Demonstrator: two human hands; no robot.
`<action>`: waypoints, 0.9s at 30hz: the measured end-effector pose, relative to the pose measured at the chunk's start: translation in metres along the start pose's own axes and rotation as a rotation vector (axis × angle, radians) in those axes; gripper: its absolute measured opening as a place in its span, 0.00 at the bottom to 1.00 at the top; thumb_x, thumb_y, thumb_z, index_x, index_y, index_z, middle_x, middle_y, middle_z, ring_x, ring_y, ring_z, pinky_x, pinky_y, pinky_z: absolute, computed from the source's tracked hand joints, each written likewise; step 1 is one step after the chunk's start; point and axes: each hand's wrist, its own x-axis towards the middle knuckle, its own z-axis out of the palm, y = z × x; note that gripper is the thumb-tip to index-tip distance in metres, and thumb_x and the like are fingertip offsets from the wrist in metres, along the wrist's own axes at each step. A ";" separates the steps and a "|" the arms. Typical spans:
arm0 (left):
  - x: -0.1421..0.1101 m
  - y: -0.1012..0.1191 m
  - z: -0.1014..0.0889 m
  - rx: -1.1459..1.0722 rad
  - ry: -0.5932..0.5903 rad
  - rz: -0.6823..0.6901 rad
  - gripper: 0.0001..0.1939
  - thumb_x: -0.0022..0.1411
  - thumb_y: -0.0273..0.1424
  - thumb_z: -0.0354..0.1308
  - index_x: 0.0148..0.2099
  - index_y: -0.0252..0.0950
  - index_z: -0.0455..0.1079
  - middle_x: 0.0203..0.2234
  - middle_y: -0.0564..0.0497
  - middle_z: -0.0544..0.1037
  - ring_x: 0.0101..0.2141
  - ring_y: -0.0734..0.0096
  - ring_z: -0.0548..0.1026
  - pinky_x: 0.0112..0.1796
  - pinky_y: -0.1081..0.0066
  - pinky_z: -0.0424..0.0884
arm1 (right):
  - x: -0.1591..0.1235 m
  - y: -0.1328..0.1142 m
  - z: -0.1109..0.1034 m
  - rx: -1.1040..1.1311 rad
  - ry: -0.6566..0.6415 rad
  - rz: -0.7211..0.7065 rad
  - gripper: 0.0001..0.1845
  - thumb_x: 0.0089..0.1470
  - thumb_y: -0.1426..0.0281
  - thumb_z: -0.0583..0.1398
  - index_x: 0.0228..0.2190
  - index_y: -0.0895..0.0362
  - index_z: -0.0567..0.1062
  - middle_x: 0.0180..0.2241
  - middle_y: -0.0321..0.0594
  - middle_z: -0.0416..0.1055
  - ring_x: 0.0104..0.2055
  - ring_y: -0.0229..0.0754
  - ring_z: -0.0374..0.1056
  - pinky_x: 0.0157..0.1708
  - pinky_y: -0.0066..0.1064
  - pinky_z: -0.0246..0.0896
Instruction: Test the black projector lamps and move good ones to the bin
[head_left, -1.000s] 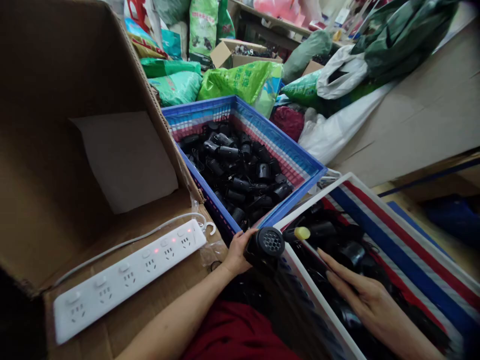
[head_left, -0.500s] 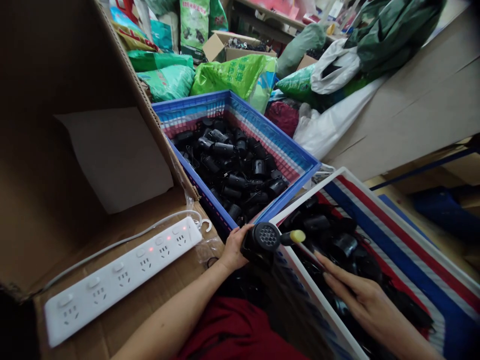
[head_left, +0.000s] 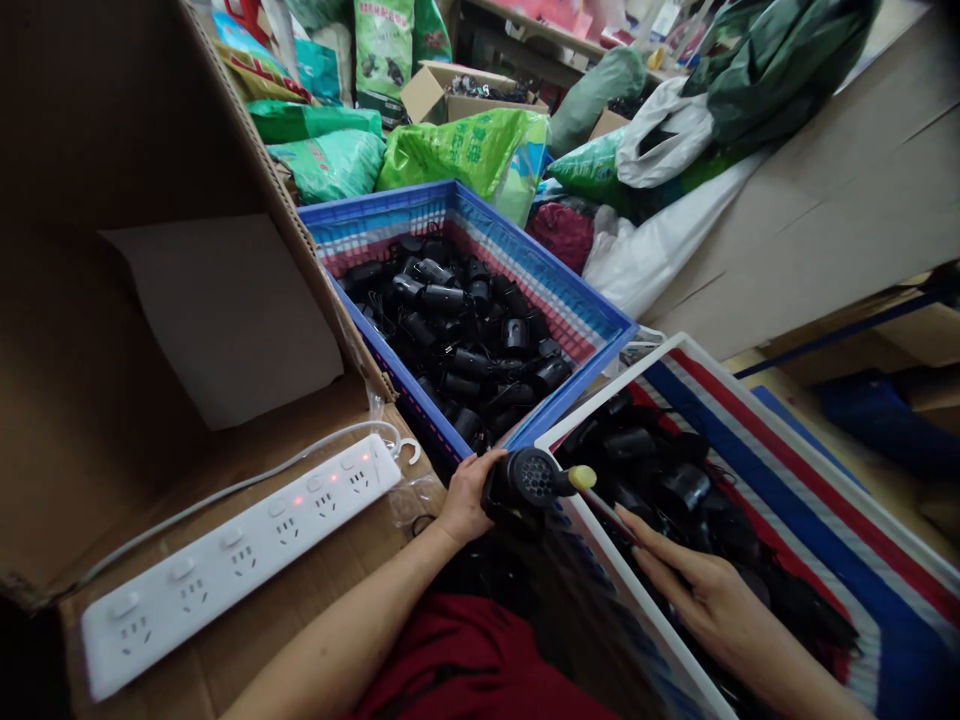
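Observation:
My left hand (head_left: 468, 497) is wrapped around a black cylindrical device (head_left: 525, 485) whose round end, with a honeycomb grille, faces up. In my right hand (head_left: 697, 580) is a small hammer (head_left: 580, 478) with a yellow face on its near end; the thumb and fingers are closed on its thin handle. The dark far end of the hammer head meets the right side of the device, or lies very close to it. Both hands are over the near corner of a white-rimmed crate (head_left: 637, 590), which holds many black devices (head_left: 686, 490) on a striped liner.
A blue crate (head_left: 551, 285) full of similar black devices stands ahead. On cardboard at left lies a white power strip (head_left: 247, 560) with some red lights lit, beside a tall open carton (head_left: 150, 120). Green bags (head_left: 465, 155) and a small carton (head_left: 487, 105) are piled behind.
The hammer has moved left, its head now up against or nearly against the device; my right hand moved left with it. My left hand keeps its hold. The view has shifted slightly.

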 end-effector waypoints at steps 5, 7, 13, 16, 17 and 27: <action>0.000 0.000 0.000 0.001 0.014 0.007 0.35 0.39 0.30 0.68 0.52 0.37 0.63 0.46 0.46 0.74 0.47 0.57 0.71 0.50 0.59 0.65 | 0.001 -0.002 -0.005 -0.040 0.050 -0.017 0.22 0.60 0.67 0.51 0.56 0.54 0.63 0.53 0.36 0.64 0.53 0.47 0.63 0.54 0.38 0.58; -0.001 -0.001 0.001 -0.001 0.014 0.009 0.35 0.39 0.31 0.68 0.52 0.37 0.63 0.46 0.46 0.74 0.46 0.57 0.71 0.49 0.59 0.65 | 0.001 -0.003 -0.005 -0.044 0.081 -0.022 0.23 0.59 0.68 0.51 0.56 0.54 0.62 0.54 0.36 0.64 0.54 0.47 0.63 0.54 0.38 0.58; -0.001 -0.003 0.001 -0.008 0.010 -0.003 0.36 0.39 0.34 0.69 0.52 0.37 0.63 0.46 0.45 0.74 0.46 0.55 0.71 0.50 0.57 0.64 | 0.005 -0.004 -0.004 -0.041 -0.016 -0.026 0.22 0.59 0.68 0.51 0.55 0.53 0.63 0.53 0.34 0.65 0.53 0.46 0.63 0.52 0.36 0.60; -0.001 -0.003 0.001 -0.024 0.013 -0.018 0.36 0.40 0.33 0.68 0.53 0.37 0.62 0.46 0.45 0.74 0.47 0.56 0.70 0.50 0.58 0.64 | 0.004 -0.004 -0.005 -0.036 0.081 0.006 0.22 0.59 0.67 0.51 0.55 0.54 0.63 0.53 0.36 0.65 0.53 0.47 0.63 0.53 0.38 0.59; -0.001 -0.003 0.001 -0.031 0.011 -0.022 0.36 0.39 0.33 0.68 0.52 0.38 0.63 0.47 0.46 0.73 0.47 0.56 0.70 0.50 0.58 0.64 | 0.004 -0.003 -0.004 -0.029 0.088 0.007 0.22 0.59 0.66 0.51 0.55 0.54 0.64 0.53 0.36 0.65 0.53 0.48 0.64 0.53 0.39 0.59; -0.002 -0.003 -0.002 -0.185 0.013 -0.075 0.37 0.39 0.27 0.68 0.53 0.37 0.61 0.47 0.46 0.73 0.48 0.57 0.71 0.50 0.60 0.65 | 0.004 -0.001 0.005 0.166 0.272 0.117 0.25 0.55 0.65 0.56 0.55 0.52 0.64 0.50 0.35 0.70 0.55 0.51 0.62 0.55 0.43 0.56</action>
